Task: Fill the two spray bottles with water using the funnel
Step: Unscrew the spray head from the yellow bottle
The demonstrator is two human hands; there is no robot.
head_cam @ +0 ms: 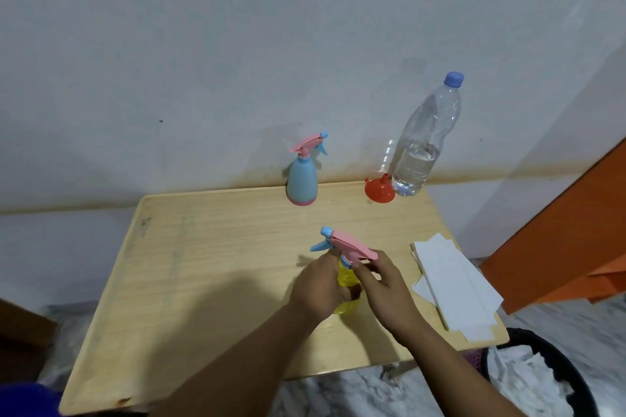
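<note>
wall [203, 61] is filling the whole upper half, plain and pale. wooden table [210, 267] is sitting pushed up to it, far edge touching or nearly touching the wall, raised lip running round the rim. left half of the table is lying bare, wide open room there. right and near edges are crowded: orange panel [559, 234] is leaning in beyond the right edge, black bin [542, 376] with white paper inside is sitting on the floor just off the near-right corner.

white folded sheets [457, 284] are lying along the right edge, their near corner reaching the table rim. clear water bottle [425, 139] is standing upright at the far right corner, blue cap on, about a third full. blue spray bottle [302, 181] is standing upright at the far edge, mid-table, pink and blue trigger head on, well apart from the water bottle. red funnel [379, 189] is resting mouth-down, spout up, just beside the water bottle base, between it and the blue spray bottle.

yellow spray bottle [347, 284] is standing upright mid-table toward the near right. left hand [320, 284] is wrapping closed around its body. right hand [382, 284] is pinching closed at the neck collar under the pink trigger head [342, 244], nozzle pointing left. head is sitting on the bottle; can't tell if it's loose.
</note>
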